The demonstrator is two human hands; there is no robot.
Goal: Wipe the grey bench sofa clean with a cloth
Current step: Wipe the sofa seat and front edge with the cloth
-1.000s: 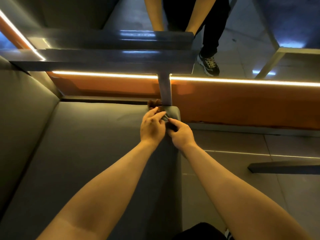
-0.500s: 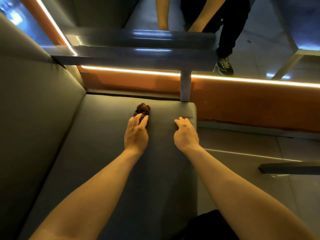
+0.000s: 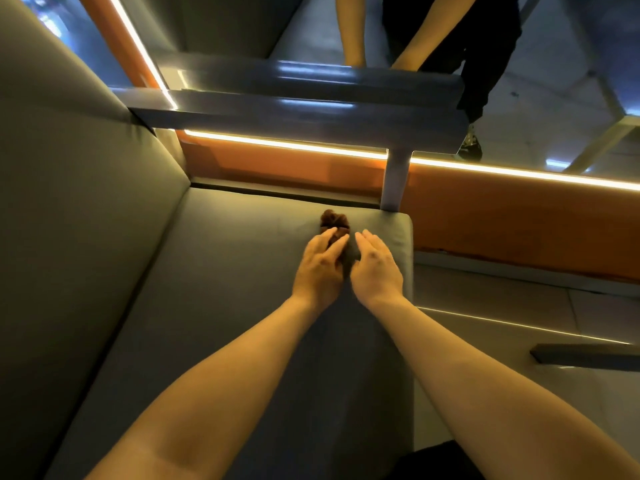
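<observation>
Brown cloth (image 3: 334, 221) sits bunched near the far right corner of the grey sofa seat (image 3: 225, 289). Left grip (image 3: 320, 263) presses it, fingers straight. Right grip (image 3: 375, 263) lies flat beside, holding nothing. I'd spread the wad, then sweep left in overlapping strokes.

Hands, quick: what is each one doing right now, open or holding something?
Left hand: open, straight fingers pressing on the brown cloth.
Right hand: open, flat on the grey sofa seat, holding nothing.
</observation>
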